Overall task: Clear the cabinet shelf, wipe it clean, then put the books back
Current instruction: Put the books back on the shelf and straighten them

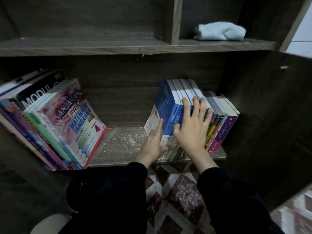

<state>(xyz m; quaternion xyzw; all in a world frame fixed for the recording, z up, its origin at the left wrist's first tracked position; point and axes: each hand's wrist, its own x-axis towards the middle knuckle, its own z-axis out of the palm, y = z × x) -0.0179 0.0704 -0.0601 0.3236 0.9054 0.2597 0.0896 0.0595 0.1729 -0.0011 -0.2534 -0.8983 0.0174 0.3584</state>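
Note:
A row of blue-spined books (166, 102) stands on the right half of the dusty wooden shelf (121, 144), leaning left. My left hand (154, 142) lies flat against the outer cover of that row, fingers straight. On top of the spines my right hand (192, 125) rests with its fingers spread and slightly bent over the upper edges. Further right stand thinner books, the last one purple (222, 132). A second stack of workbooks (55, 122) leans to the left at the shelf's left end.
A light blue cloth (221, 31) lies bunched in the upper right compartment. A vertical divider (176, 19) splits the upper shelf. Patterned floor tiles (177, 191) show below, between my dark sleeves. The cabinet's right wall (270, 107) closes in beside the books.

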